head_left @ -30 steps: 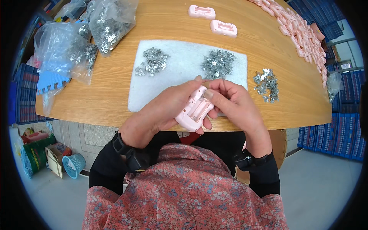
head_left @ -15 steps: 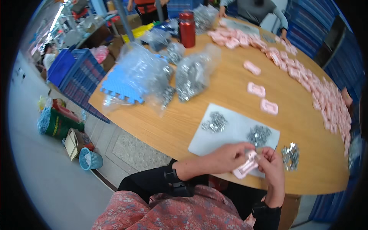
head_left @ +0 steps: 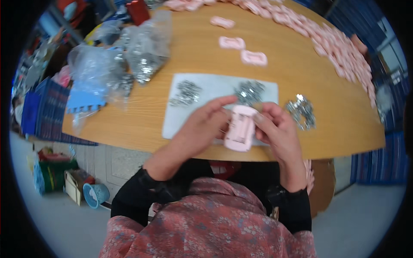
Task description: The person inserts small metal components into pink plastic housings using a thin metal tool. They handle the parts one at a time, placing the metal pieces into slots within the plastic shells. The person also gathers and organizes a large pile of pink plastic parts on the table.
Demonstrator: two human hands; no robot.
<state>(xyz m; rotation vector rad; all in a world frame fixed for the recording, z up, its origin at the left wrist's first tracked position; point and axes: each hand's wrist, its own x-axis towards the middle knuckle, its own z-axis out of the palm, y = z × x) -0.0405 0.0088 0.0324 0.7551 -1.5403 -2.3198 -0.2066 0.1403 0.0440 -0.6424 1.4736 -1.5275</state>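
A pink plastic casing [head_left: 241, 129], hollow with a slot down its middle, is held between my two hands above the table's front edge. My left hand [head_left: 206, 124] grips its left side, some fingers hidden behind it. The thumb and fingers of my right hand [head_left: 277, 127] pinch its upper right edge. Beneath lies a white sheet [head_left: 219, 81] bearing two piles of small metal parts, a left pile [head_left: 187, 93] and a right pile [head_left: 250, 91]. A third heap of shiny metal pieces [head_left: 300, 112] rests on the wood right of the sheet.
Three pink casings, one of them here [head_left: 254, 58], lie beyond the sheet. A long bank of pink casings [head_left: 301, 26] curves along the far right edge. Clear bags of metal parts [head_left: 148, 47] and a blue foam mat [head_left: 86, 99] occupy the left. Another person's hand [head_left: 358, 44] shows at far right.
My view has swung right and downward, so the table sits higher and further left in the picture. Both hands still hold the pink casing, now turned more upright with its slotted face showing.
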